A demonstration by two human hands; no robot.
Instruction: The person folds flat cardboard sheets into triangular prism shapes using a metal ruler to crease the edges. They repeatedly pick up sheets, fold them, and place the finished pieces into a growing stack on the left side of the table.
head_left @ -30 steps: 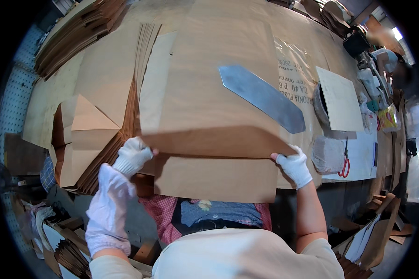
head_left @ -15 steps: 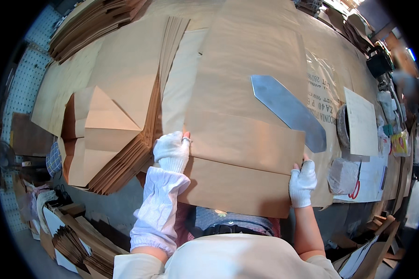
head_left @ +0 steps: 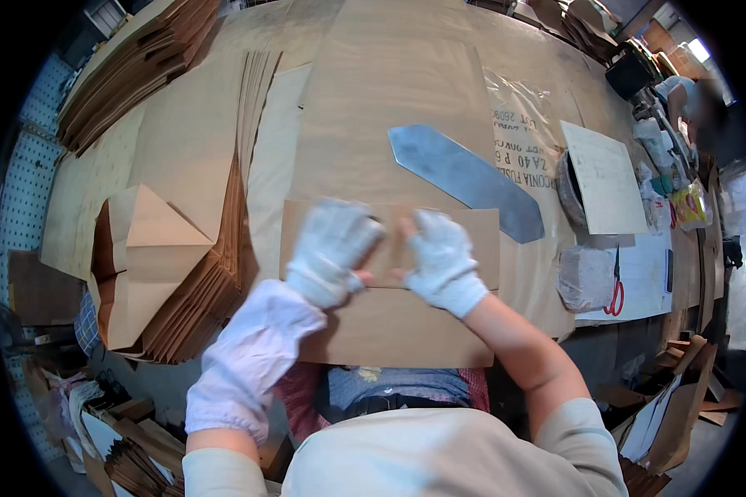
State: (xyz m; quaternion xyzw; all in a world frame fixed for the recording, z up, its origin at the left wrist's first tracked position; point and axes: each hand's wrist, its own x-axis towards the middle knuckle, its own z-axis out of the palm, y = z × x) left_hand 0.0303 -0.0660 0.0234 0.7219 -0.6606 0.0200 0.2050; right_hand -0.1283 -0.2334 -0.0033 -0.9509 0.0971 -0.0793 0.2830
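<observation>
Both my hands, in white gloves with bare fingertips, are on the near end of a flat brown paper bag (head_left: 406,331) in front of me. My left hand (head_left: 333,253) lies over its left half, smeared by motion, so its finger pose is unclear. Close by on the right, my right hand (head_left: 441,261) rests on the paper, thumb and fingers apart, pointing inward. A crosswise fold line runs beneath the hands. Just beyond them a grey metal plate with pointed ends (head_left: 468,178) lies slantwise on more brown paper (head_left: 373,108).
Left stands a stack of brown paper bags (head_left: 182,290), the top one folded open; another paper stack (head_left: 133,70) lies behind. On the right are a white board (head_left: 603,178), a clear plastic-wrapped bundle (head_left: 587,277) and red-handled scissors (head_left: 614,296). A person (head_left: 684,99) is at the far right.
My hands have left the bag's side edges and come together over its middle. The whole view has shifted slightly, with things on the table now further left.
</observation>
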